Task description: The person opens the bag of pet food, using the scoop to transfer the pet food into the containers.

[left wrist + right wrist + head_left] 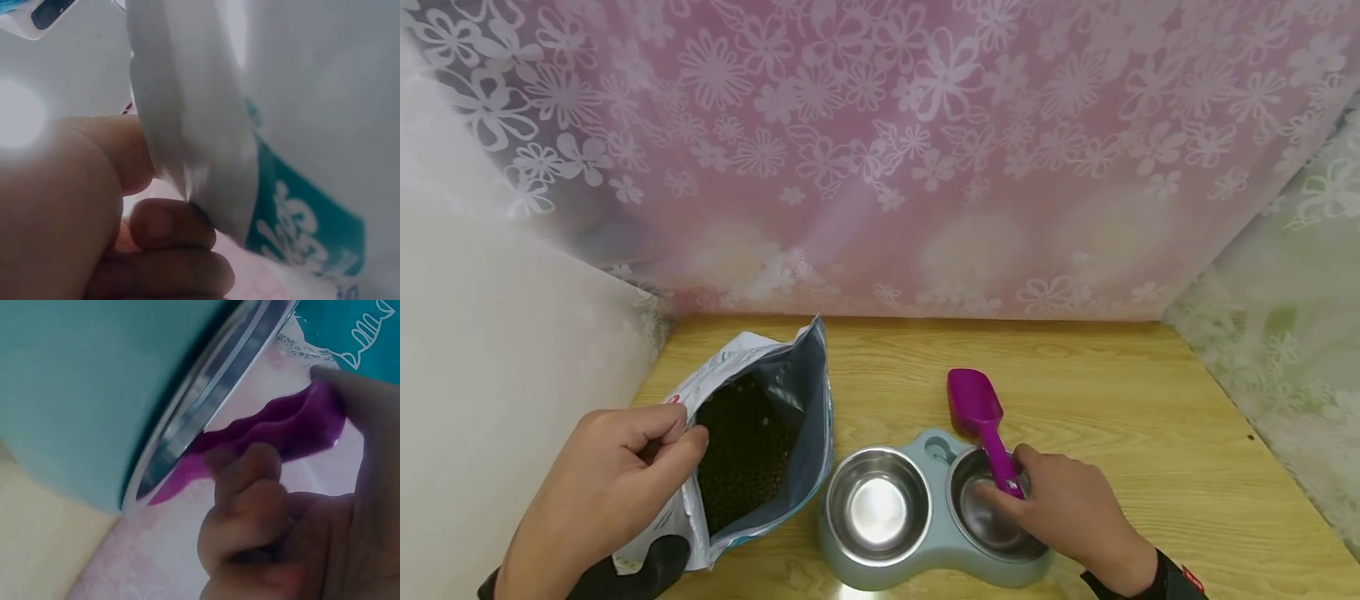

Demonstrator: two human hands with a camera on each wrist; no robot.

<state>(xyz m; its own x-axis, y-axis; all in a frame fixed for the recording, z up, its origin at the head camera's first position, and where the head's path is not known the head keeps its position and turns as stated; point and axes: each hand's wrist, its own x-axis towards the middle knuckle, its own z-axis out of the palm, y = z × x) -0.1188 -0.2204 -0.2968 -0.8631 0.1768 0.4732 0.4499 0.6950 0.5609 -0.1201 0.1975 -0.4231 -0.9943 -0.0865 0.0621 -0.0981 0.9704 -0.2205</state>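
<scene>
On the left stands an unsealed white bag [816,400] with a silvery lining and dark brown pellets [745,454] inside. My left hand [602,483] pinches its left rim between thumb and curled fingers; the left wrist view shows the white film [200,112] caught there. A magenta scoop [973,400] leans over the right steel bowl [988,533], its head beyond the back rim. My right hand [1067,500] holds the handle end between thumb and fingers over that bowl. In the right wrist view the grooved handle [287,422] shows beside curled fingers.
Two steel bowls sit in a grey-blue double stand [936,533]; the left bowl [878,506] is close to the bag. The wooden table [1120,392] ends at a pink flowered curtain [880,167], with a white wall [497,333] on the left.
</scene>
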